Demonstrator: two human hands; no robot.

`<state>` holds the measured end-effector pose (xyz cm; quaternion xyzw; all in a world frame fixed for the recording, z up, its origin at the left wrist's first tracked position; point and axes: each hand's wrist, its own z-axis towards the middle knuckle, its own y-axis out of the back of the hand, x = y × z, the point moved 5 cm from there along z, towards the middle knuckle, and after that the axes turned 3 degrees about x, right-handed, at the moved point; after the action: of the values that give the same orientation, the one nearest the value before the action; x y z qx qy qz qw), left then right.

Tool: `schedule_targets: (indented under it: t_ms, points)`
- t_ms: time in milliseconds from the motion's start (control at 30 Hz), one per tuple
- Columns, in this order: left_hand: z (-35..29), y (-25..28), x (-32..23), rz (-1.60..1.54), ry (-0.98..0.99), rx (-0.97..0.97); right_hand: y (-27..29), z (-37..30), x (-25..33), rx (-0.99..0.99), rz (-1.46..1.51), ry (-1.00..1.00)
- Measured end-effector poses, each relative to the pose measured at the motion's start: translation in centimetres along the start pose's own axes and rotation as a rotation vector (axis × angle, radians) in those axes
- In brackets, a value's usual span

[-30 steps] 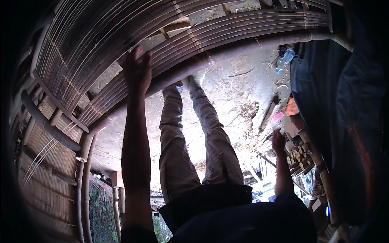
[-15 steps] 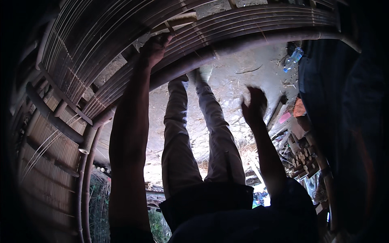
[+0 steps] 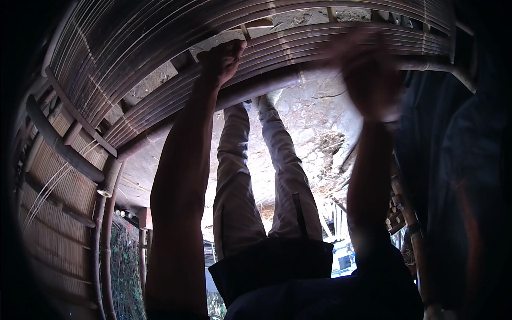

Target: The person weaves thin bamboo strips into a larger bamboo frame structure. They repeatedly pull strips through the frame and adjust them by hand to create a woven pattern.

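Note:
A bamboo bench (image 3: 314, 45) with long thin slats curves across the top of the view, edged by a thick dark bamboo pole (image 3: 266, 88). My left hand (image 3: 224, 60) is closed above the slats, near a gap between them. Whatever its fingers may hold is hidden in shadow. My right hand (image 3: 372, 80) is raised over the right part of the pole and slats. Motion smears its fingers, so their shape cannot be made out.
A woven bamboo panel (image 3: 58, 213) with a curved bamboo arm (image 3: 61, 141) stands at the left. Dark blue cloth (image 3: 453, 160) hangs at the right. My legs (image 3: 232, 170) stretch over an earthen floor (image 3: 314, 114), with cut bamboo pieces (image 3: 394, 218) at the lower right.
My right hand has swung up from over the floor to the bench's right part, blurring. My left hand has shifted slightly right along the slats, still closed.

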<state>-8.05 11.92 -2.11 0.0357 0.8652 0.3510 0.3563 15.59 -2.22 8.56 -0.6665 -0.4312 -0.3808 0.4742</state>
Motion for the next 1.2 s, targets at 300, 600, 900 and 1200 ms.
schedule_targets:
  t_ms: [300, 600, 900, 1200]
  points:
    - [0.3, -0.8, -0.7, 0.151, 0.049, -0.077, -5.4, -5.4, 4.4, 0.407, -1.399, -0.544]
    - [1.0, -0.7, -1.9, 0.195, -0.036, -0.177, -5.8, -4.4, 8.9, 0.382, -1.165, -0.315]
    - [-5.5, 3.5, 0.1, -0.027, -0.076, -0.478, -1.2, -15.9, 13.6, -0.274, -0.712, -0.437]
    - [-24.9, 3.9, 23.8, -0.037, 0.66, -0.65, 0.9, -49.6, -2.2, -0.898, -0.86, -0.933]
